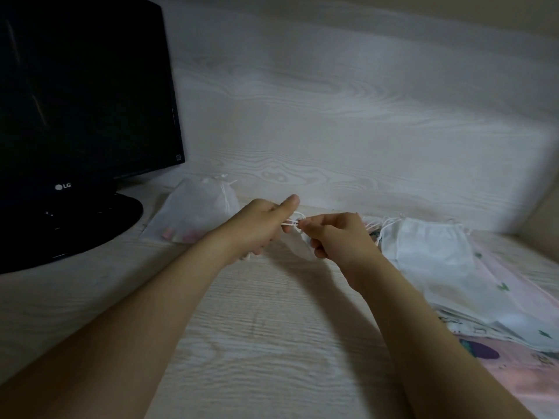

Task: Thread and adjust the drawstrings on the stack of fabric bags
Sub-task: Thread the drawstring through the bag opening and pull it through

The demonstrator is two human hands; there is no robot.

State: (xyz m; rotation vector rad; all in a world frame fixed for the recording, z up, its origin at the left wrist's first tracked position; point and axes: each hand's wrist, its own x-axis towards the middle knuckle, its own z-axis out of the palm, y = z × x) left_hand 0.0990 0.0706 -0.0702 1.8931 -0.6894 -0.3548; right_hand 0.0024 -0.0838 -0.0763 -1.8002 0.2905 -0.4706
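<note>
So the biggest thing here is the pale wood-grain desk (272,343), with a matching pale wood-grain wall panel (363,101) running along the far side. On the far left sits a black LG monitor (75,101) on a round stand, its left edge and top cut off by the frame. Over on the right there's the stack of white fabric bags (429,258) lying flat, cords sticking out at the far end, and it rests on a pink patterned cloth (514,373) that runs off the right and near edges. Just right of the monitor stand is a puffy white drawstring bag (196,213) with something pinkish showing through at its near end, can't tell what. Both bare arms reach in from the near side and meet mid-desk. The left hand (263,225) has its fingers curled in and thumb poking up, gripping the white drawstring (292,222). The right hand (338,234) pinches the same cord's loop with its fingertips, just beside the left thumb. The small white fabric bag (298,249) they're working on hangs right between and below the two hands, left of the stack and near it. It's blurry and mostly hidden behind the fingers, so honestly I can't tell how the cord runs through it.
</note>
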